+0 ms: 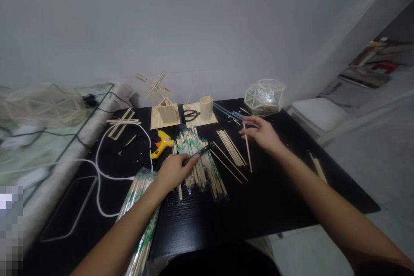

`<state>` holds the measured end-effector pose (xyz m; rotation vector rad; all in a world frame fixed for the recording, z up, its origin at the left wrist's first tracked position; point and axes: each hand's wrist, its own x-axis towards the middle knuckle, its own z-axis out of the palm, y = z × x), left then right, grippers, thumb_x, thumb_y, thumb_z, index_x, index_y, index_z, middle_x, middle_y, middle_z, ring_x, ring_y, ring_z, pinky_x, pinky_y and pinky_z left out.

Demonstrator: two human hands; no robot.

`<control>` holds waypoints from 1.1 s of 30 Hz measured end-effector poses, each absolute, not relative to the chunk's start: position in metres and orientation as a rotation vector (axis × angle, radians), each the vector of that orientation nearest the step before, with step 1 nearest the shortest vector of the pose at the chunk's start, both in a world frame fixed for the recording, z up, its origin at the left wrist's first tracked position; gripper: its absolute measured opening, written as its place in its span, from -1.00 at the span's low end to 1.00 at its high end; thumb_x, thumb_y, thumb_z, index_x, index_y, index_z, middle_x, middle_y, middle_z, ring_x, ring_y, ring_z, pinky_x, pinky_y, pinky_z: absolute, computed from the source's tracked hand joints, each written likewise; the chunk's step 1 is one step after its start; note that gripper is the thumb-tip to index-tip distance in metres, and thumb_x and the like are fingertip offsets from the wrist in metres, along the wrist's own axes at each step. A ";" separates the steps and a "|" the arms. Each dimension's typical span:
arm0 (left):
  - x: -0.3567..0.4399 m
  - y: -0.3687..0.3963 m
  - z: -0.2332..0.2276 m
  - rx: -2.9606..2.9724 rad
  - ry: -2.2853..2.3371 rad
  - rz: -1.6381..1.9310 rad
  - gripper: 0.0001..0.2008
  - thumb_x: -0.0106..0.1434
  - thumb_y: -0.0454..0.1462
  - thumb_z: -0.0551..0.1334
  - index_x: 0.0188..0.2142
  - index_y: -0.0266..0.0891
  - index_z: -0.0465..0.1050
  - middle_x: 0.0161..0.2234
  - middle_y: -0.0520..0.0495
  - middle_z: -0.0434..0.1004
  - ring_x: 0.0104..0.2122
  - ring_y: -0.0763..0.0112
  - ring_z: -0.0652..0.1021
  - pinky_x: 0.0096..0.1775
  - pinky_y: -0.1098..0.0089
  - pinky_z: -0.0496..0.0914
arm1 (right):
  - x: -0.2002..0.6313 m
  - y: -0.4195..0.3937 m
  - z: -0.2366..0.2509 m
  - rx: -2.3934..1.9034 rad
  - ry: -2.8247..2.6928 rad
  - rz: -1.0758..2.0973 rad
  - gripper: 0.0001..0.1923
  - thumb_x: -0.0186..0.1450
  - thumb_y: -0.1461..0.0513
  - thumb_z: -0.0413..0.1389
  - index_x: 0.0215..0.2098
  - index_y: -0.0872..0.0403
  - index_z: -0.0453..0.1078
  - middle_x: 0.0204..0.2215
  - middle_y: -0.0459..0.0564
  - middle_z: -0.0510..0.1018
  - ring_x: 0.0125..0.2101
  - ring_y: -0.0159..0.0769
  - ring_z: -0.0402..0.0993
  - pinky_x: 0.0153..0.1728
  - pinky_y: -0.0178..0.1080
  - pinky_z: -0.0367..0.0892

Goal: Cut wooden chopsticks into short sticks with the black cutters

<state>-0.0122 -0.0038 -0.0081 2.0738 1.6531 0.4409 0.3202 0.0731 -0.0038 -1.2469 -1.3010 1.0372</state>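
Your left hand (173, 171) grips a dark tool (198, 153) over the wrapped sticks (200, 168) (heaped mid-surface). Your right hand (262, 133) pinches one bare stick (247, 148) upright-ish. Farther back, a wooden cup (206, 108) stands on its board; contents unclear.

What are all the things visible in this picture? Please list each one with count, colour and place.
table: one, black, under everything.
wrapped chopstick pile: one heap, pale wood with green print, table centre.
bare sticks: one small group, pale, right of the pile.
glue gun: one, yellow, left of the pile.
cable: one, white, table left.
small wooden house: one, pale, back centre.
scissors: one, black, on a wooden base.
faceted stick dome: one, pale, back right.
left hand: holds a dark tool over the pile.
right hand: holds one stick.
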 end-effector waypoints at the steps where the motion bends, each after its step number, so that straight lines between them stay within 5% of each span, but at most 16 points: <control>1: -0.012 -0.004 -0.007 2.049 1.658 0.457 -0.38 0.39 0.20 -0.04 -0.58 -0.17 0.30 -0.63 0.00 0.30 -0.54 0.32 0.40 -0.39 0.35 0.12 | 0.312 0.070 -0.007 -1.236 -1.336 1.062 -0.51 0.05 0.21 0.37 -0.06 0.07 0.43 -0.08 0.09 0.53 -0.34 -0.17 0.66 -0.26 0.00 0.64; 6: -0.014 -0.003 -0.005 1.978 1.661 0.540 -0.39 0.39 0.18 -0.03 -0.59 -0.17 0.30 -0.65 0.02 0.27 -0.53 0.33 0.39 -0.40 0.36 0.12 | 0.277 0.066 -0.017 -1.286 -1.597 0.982 -0.59 0.11 0.34 0.29 -0.05 0.07 0.48 -0.13 0.05 0.59 -0.38 -0.32 0.61 -0.35 -0.21 0.60; 11: -0.016 -0.001 -0.008 2.015 1.648 0.550 -0.38 0.40 0.18 -0.04 -0.61 -0.17 0.22 -0.66 0.04 0.22 -0.55 0.34 0.37 -0.40 0.36 0.12 | 0.257 0.072 -0.022 -1.332 -1.858 0.788 -0.54 0.13 0.49 0.25 -0.03 0.05 0.51 -0.14 0.00 0.66 -0.39 -0.38 0.60 -0.22 -0.24 0.54; 33: -0.015 -0.001 -0.007 2.004 1.632 0.535 -0.39 0.39 0.18 -0.03 -0.60 -0.17 0.27 -0.65 0.02 0.27 -0.53 0.32 0.40 -0.40 0.36 0.13 | 0.252 0.066 -0.038 -1.337 -2.031 0.636 -0.64 0.14 0.40 0.31 -0.09 0.05 0.55 -0.28 -0.04 0.64 -0.37 -0.30 0.53 -0.22 -0.21 0.44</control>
